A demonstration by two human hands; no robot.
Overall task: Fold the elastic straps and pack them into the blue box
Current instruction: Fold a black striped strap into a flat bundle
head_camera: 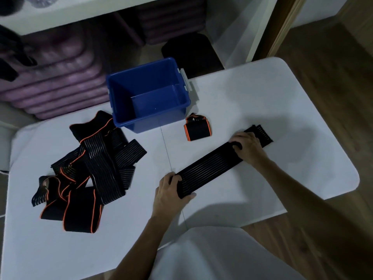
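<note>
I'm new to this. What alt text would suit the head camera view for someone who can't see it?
Two hands stretch a black ribbed elastic strap flat on a white table: the left hand grips its near end, the right hand holds it near the far end. Behind sit an empty blue box, one folded strap and a tangled pile of straps.

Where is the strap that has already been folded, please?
In the head view, the folded strap lies on the white table, just right of the blue box and beyond the stretched strap that both hands are holding.
</note>
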